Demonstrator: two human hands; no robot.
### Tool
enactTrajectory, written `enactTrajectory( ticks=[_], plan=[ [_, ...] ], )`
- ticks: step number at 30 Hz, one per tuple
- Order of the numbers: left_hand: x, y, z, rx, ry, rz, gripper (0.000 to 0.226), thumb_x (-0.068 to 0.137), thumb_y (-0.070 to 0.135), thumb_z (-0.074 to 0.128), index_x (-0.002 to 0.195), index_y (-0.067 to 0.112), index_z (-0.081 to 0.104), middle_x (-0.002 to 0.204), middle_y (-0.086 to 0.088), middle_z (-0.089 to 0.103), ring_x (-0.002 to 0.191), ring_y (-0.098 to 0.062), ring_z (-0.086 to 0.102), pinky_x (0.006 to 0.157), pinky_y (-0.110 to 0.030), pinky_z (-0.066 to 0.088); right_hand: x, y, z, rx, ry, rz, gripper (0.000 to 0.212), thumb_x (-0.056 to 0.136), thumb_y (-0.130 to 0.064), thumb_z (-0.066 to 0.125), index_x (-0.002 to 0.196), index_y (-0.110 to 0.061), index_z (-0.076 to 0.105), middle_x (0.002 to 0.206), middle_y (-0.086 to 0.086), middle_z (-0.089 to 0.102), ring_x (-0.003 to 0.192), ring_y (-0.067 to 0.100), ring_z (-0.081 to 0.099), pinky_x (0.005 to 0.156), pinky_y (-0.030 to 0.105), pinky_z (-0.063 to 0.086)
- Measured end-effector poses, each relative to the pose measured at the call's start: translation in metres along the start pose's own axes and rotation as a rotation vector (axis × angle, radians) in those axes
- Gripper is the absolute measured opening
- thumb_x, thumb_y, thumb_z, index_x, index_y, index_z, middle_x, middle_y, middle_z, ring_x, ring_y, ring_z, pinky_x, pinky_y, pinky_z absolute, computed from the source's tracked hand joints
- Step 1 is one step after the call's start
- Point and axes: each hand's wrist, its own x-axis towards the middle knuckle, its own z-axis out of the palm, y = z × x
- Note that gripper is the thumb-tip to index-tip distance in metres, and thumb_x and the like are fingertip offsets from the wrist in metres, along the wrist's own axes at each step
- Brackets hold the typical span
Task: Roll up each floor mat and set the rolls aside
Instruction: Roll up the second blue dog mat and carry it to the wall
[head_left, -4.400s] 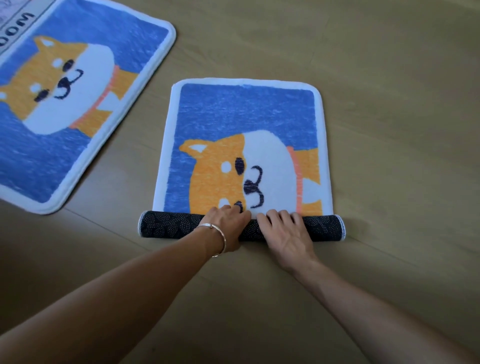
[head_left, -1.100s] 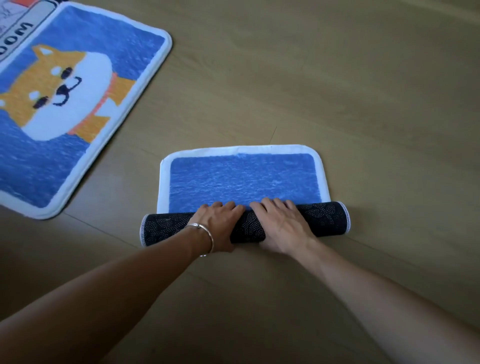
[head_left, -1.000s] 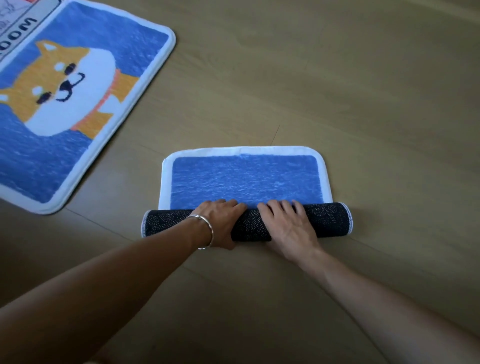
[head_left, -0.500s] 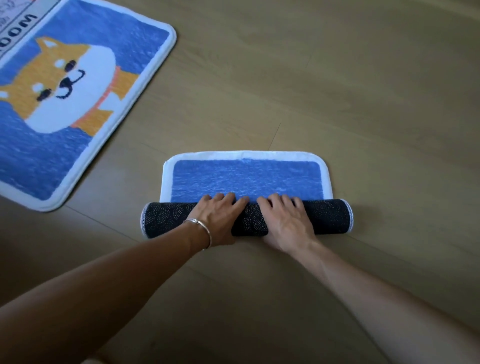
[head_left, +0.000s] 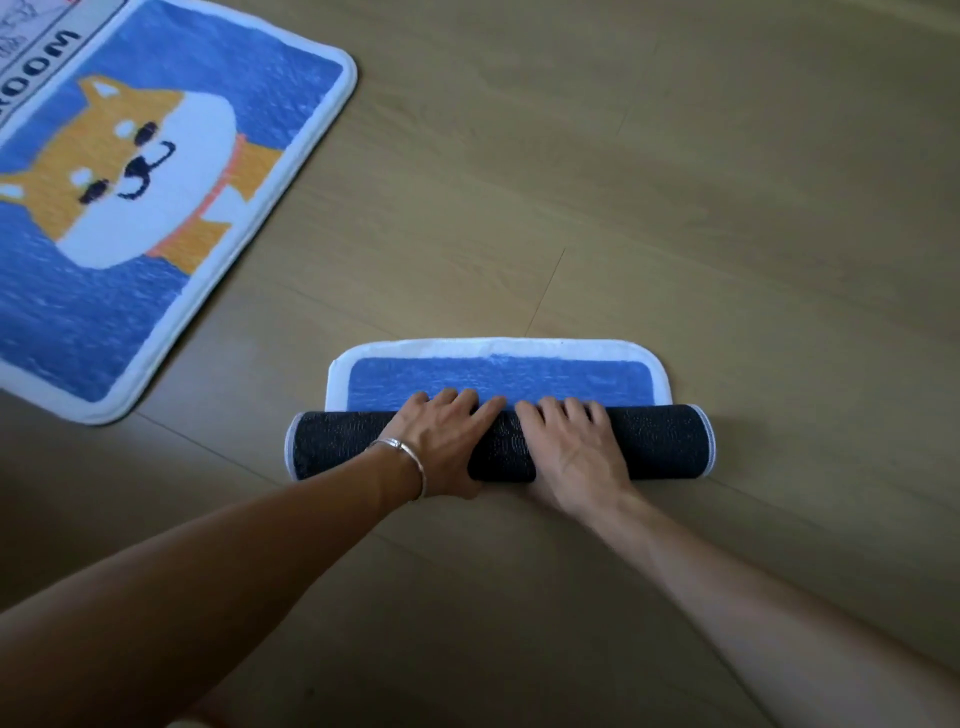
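A small floor mat lies in the middle of the wooden floor, mostly rolled into a dark dotted-backed roll (head_left: 667, 441). A short blue strip with a white border (head_left: 498, 371) still lies flat beyond the roll. My left hand (head_left: 441, 441), with a silver bracelet at the wrist, and my right hand (head_left: 576, 449) rest side by side on the middle of the roll. The fingers of both hands lie over its top, with the tips reaching the blue strip.
A larger blue mat with an orange and white dog (head_left: 156, 182) lies flat at the upper left. Beside it, at the top left corner, is the edge of another mat with black lettering (head_left: 36, 52). Wooden floor (head_left: 675, 182) extends beyond and to the right.
The roll has moved away from me and grown thicker. The dog picture has been rolled in, and the flat blue strip is shorter than half a second ago.
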Motion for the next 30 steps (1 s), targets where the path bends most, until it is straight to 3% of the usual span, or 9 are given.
enactTrajectory(
  ticks=[2, 4, 8, 11, 14, 16, 21, 25, 30],
  plan=[
    [-0.004, -0.002, 0.007, 0.096, 0.116, 0.001, 0.101, 0.061, 0.062, 0.070, 0.140, 0.020, 0.023, 0.115, -0.004, 0.052, 0.099, -0.026, 0.056, 0.077, -0.040, 0.045, 0.016, 0.010, -0.019, 0.149, -0.222, -0.030, 0.051, 0.066, -0.034, 0.074, 0.106, -0.020, 0.046, 0.100, 0.000, 0.053, 0.101, 0.025, 0.053, 0.084, 0.039, 0.038],
    [-0.004, 0.000, 0.004, 0.071, 0.082, -0.034, 0.094, 0.063, 0.056, 0.071, 0.137, 0.021, 0.026, 0.116, -0.003, 0.049, 0.101, -0.026, 0.054, 0.081, -0.040, 0.043, 0.026, 0.016, -0.032, 0.237, -0.379, -0.015, 0.052, 0.067, -0.036, 0.072, 0.107, -0.020, 0.043, 0.103, 0.000, 0.049, 0.108, 0.025, 0.050, 0.085, 0.036, 0.036],
    [0.006, -0.002, -0.009, -0.097, -0.039, -0.084, 0.073, 0.067, 0.051, 0.068, 0.127, 0.023, 0.037, 0.113, 0.000, 0.049, 0.104, -0.024, 0.053, 0.083, -0.038, 0.041, 0.009, 0.010, -0.009, 0.078, -0.150, -0.029, 0.084, 0.069, -0.042, 0.071, 0.141, -0.019, 0.033, 0.129, 0.004, 0.046, 0.119, 0.027, 0.044, 0.106, 0.041, 0.028],
    [0.004, -0.004, -0.008, -0.119, -0.035, -0.062, 0.081, 0.068, 0.055, 0.066, 0.135, 0.024, 0.033, 0.117, -0.001, 0.048, 0.108, -0.025, 0.051, 0.086, -0.038, 0.042, 0.003, 0.007, -0.004, -0.021, -0.035, 0.005, 0.071, 0.067, -0.036, 0.073, 0.130, -0.020, 0.045, 0.113, 0.003, 0.054, 0.104, 0.027, 0.052, 0.096, 0.041, 0.036],
    [-0.001, -0.001, -0.003, -0.003, 0.043, -0.050, 0.095, 0.068, 0.061, 0.064, 0.144, 0.024, 0.021, 0.129, -0.002, 0.040, 0.116, -0.026, 0.045, 0.094, -0.041, 0.038, 0.021, 0.016, -0.019, 0.122, -0.211, -0.022, 0.054, 0.066, -0.036, 0.070, 0.111, -0.019, 0.046, 0.106, 0.001, 0.054, 0.102, 0.026, 0.052, 0.084, 0.037, 0.038],
    [0.002, -0.001, -0.004, -0.008, 0.026, -0.069, 0.092, 0.067, 0.064, 0.064, 0.139, 0.022, 0.026, 0.126, -0.002, 0.043, 0.114, -0.026, 0.047, 0.093, -0.041, 0.039, 0.032, 0.026, -0.031, 0.221, -0.372, -0.053, 0.053, 0.064, -0.039, 0.071, 0.105, -0.017, 0.046, 0.102, 0.001, 0.057, 0.101, 0.026, 0.056, 0.075, 0.035, 0.040],
    [0.010, -0.006, -0.013, -0.125, -0.070, -0.068, 0.076, 0.063, 0.064, 0.065, 0.123, 0.024, 0.041, 0.111, 0.000, 0.053, 0.103, -0.024, 0.055, 0.082, -0.037, 0.045, 0.025, 0.037, -0.034, 0.229, -0.403, -0.125, 0.098, 0.060, -0.064, 0.074, 0.138, -0.020, 0.035, 0.132, 0.002, 0.046, 0.122, 0.023, 0.043, 0.101, 0.039, 0.037],
    [0.011, -0.009, -0.012, -0.165, -0.111, -0.041, 0.085, 0.059, 0.066, 0.068, 0.127, 0.024, 0.038, 0.119, 0.001, 0.051, 0.110, -0.022, 0.052, 0.090, -0.037, 0.046, 0.024, 0.040, -0.038, 0.280, -0.443, -0.093, 0.097, 0.067, -0.066, 0.069, 0.145, -0.025, 0.029, 0.142, -0.001, 0.041, 0.130, 0.022, 0.038, 0.106, 0.039, 0.032],
    [0.015, -0.013, -0.012, -0.248, -0.222, -0.016, 0.114, 0.058, 0.067, 0.073, 0.147, 0.026, 0.015, 0.150, 0.005, 0.025, 0.137, -0.018, 0.030, 0.107, -0.044, 0.035, 0.036, 0.038, -0.045, 0.336, -0.554, -0.042, 0.092, 0.062, -0.063, 0.074, 0.139, -0.025, 0.039, 0.134, -0.006, 0.045, 0.120, 0.019, 0.046, 0.096, 0.038, 0.043]
  ],
)
